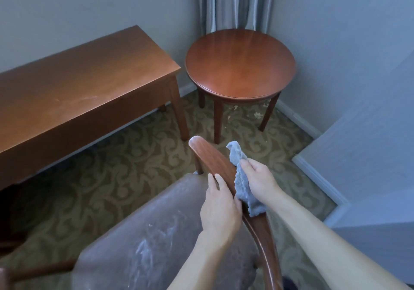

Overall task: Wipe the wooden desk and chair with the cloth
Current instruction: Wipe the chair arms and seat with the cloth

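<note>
A wooden chair with a grey-brown padded seat [156,233] stands right below me. Its reddish wooden armrest [210,155] runs from the middle of the view toward the bottom right. My left hand [220,207] grips the armrest from the seat side, fingers curled over its top. My right hand [261,182] holds a crumpled blue cloth [243,183] against the outer side of the same armrest. The long wooden desk [78,92] stands at the left against the wall.
A round wooden side table [239,63] stands in the corner ahead, before a grey curtain [235,3]. Patterned carpet [125,155] lies between desk and chair, with crumbs under the round table. A wall corner with white baseboard [318,175] juts in at the right.
</note>
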`<state>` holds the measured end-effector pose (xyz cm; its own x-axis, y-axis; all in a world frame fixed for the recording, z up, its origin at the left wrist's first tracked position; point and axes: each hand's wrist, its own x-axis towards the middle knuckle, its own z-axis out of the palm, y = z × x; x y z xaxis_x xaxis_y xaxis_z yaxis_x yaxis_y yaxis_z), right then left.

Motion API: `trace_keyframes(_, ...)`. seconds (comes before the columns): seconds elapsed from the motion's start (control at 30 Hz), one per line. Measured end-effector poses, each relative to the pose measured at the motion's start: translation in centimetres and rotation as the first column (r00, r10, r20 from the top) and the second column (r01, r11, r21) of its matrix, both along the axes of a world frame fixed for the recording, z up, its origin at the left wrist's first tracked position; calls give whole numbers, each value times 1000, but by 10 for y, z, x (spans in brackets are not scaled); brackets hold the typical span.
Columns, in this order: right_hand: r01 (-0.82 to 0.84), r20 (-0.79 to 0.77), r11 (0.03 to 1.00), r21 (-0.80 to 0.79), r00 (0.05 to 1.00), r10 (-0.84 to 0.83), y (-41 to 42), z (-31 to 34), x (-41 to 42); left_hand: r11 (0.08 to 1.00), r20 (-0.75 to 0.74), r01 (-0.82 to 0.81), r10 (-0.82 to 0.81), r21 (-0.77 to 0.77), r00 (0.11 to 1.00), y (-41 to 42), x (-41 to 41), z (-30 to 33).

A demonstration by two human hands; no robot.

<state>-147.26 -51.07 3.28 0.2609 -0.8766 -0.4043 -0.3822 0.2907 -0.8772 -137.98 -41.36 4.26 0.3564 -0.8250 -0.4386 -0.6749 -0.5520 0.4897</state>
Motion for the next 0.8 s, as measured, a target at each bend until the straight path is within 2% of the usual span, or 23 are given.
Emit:
trace_keyframes(0.13, -56, 21, 998, 32, 998, 56, -22, -8, 6, 967, 55, -238, 244, -93, 968, -21, -1, 6)
trace_keyframes(0.23, -142, 37, 989, 47, 989, 141, -40, -7, 8, 902, 47, -401, 413, -157, 910, -33, -5, 9)
trace_keyframes(0.37, -227, 89, 971, 77, 972, 220, -63, -5, 7, 842, 59, -512, 528, -171, 847, -41, -14, 5)
trace_keyframes(0.53, -281, 81, 957, 66, 958, 276, -93, -7, 13, 834, 52, -526, 540, -163, 840, -42, -29, 6)
trace_keyframes(0.67, -281, 82, 948, 150, 959, 271, -109, -8, 23, 863, 42, -494, 500, -107, 865, -41, -36, 7)
trace_keyframes(0.8, -277, 122, 937, 215, 959, 255, -119, -8, 23, 906, 150, -423, 418, 3, 896, -47, -41, 10)
